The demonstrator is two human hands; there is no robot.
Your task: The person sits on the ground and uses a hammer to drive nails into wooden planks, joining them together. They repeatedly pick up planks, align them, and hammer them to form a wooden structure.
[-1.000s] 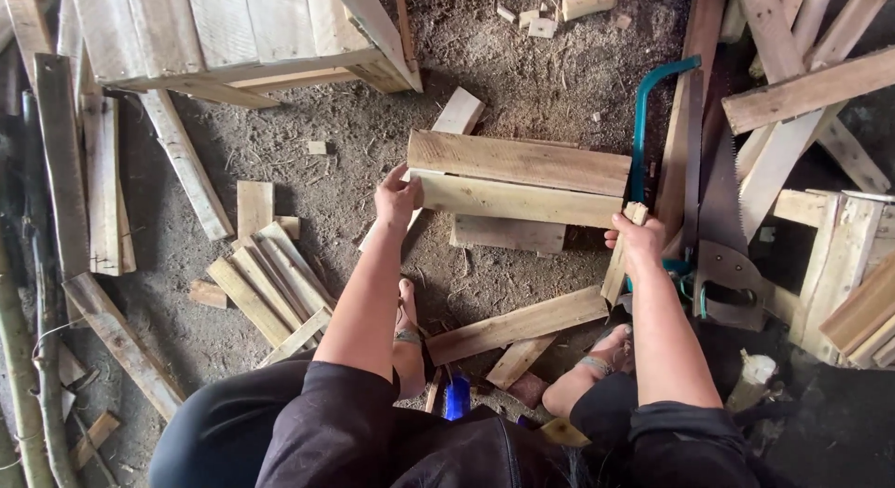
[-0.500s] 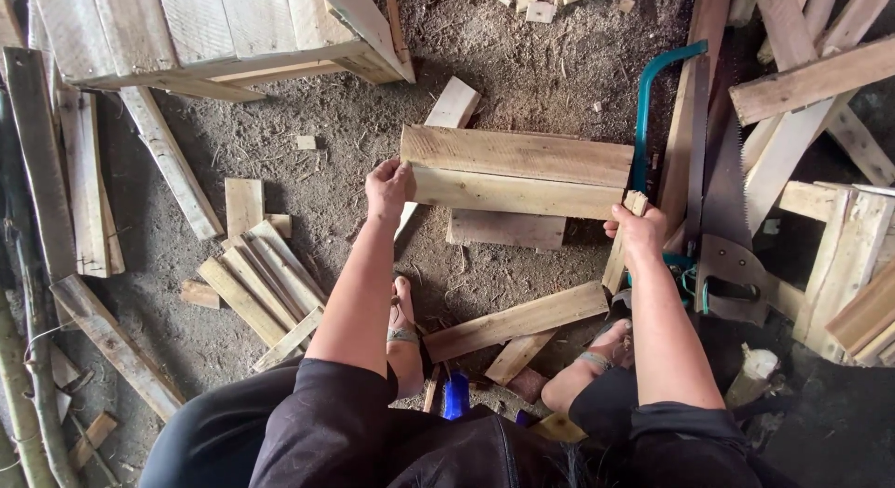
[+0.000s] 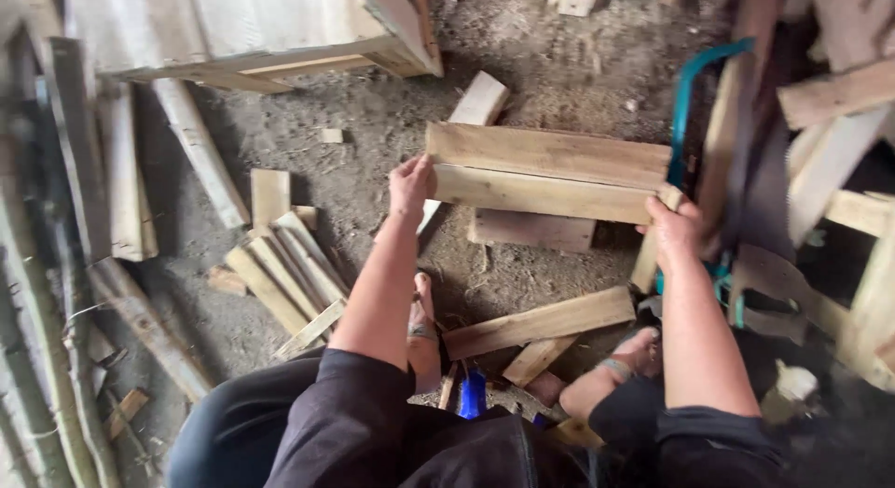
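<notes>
Two pale wooden planks (image 3: 545, 171) lie side by side in front of me, held up off the dirt ground. My left hand (image 3: 411, 182) grips their left end. My right hand (image 3: 675, 229) holds their right end together with an upright wooden slat (image 3: 647, 261). A teal-framed hand saw (image 3: 687, 106) stands just behind my right hand, leaning on boards. My bare feet (image 3: 424, 334) rest on the ground below the planks.
A loose plank (image 3: 539, 322) lies by my feet. A pile of short boards (image 3: 280, 269) sits to the left. A wooden crate (image 3: 252, 31) is at the top left, long poles (image 3: 56, 292) run down the left edge, and stacked timber (image 3: 839, 124) fills the right.
Both hands have kept their hold on the planks. My left hand slid slightly down along the left end, and the view moved closer and a little left.
</notes>
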